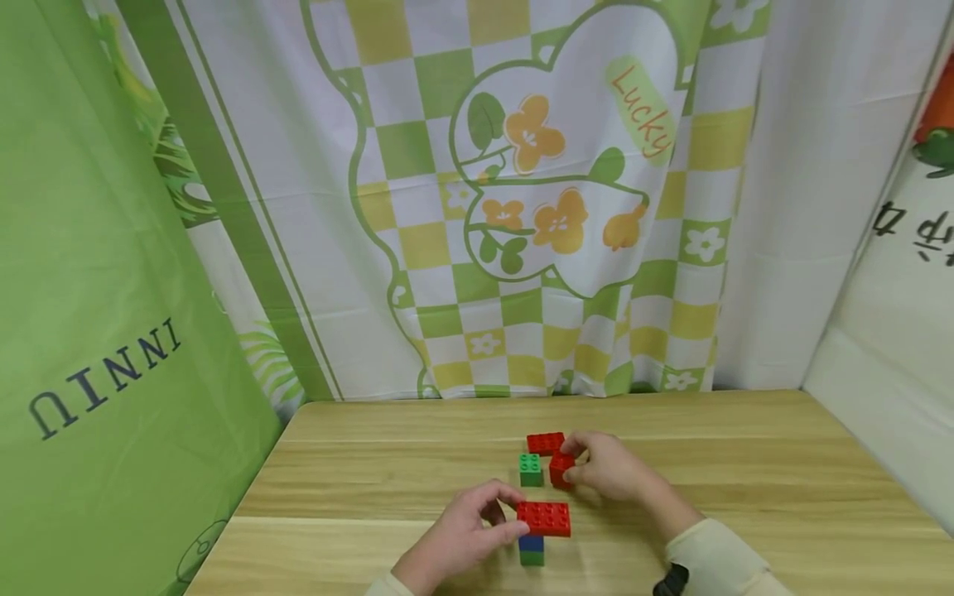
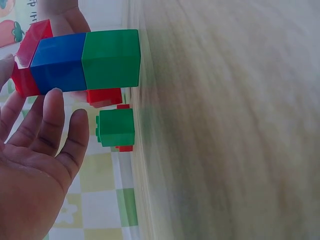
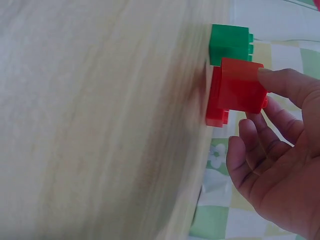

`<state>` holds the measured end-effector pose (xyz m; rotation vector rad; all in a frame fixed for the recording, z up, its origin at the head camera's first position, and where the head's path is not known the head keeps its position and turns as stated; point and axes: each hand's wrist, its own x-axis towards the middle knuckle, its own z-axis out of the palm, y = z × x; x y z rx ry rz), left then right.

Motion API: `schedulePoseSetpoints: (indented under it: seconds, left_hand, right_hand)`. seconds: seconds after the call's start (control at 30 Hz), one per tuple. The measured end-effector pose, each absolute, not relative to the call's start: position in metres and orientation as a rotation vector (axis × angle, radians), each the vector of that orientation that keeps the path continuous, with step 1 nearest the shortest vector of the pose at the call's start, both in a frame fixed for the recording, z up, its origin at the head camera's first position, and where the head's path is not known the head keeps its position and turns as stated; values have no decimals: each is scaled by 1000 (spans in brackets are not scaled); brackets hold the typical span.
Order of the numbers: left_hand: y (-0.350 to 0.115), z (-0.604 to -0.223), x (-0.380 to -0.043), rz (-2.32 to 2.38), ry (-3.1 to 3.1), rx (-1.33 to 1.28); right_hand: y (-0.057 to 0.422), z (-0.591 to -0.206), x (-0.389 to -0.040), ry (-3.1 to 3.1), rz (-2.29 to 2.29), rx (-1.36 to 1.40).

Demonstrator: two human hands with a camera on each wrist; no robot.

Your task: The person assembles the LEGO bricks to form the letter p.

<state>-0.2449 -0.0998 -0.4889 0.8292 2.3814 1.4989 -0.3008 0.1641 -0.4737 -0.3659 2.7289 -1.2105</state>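
Note:
A small stack stands near me: a long red brick (image 1: 545, 518) on top, a blue brick (image 2: 60, 61) in the middle, a green brick (image 2: 111, 59) at the bottom. The red brick overhangs the stack to the right. My left hand (image 1: 471, 523) pinches the left end of this top brick between thumb and fingers. Farther back, my right hand (image 1: 607, 466) pinches a square red brick (image 3: 243, 85) by its upper part. Whether that brick touches the table, I cannot tell. Just left of it sits another green brick (image 1: 530, 469), studs up.
Behind the square red brick, a flat red brick (image 1: 545, 444) lies on the wooden table (image 1: 358, 463). A patterned curtain (image 1: 432, 248) hangs at the table's back edge. Green cloth (image 1: 112, 290) hangs on the left and white cloth (image 1: 887, 356) on the right.

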Motion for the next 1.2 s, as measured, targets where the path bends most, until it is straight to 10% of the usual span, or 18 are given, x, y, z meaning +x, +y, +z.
schedulePoseSetpoints:
  seconds: [1.2]
  left_hand:
    - [-97,-486,-241,1643,2408,852]
  right_hand:
    - [145,-407,-246,2728,-1208,-721]
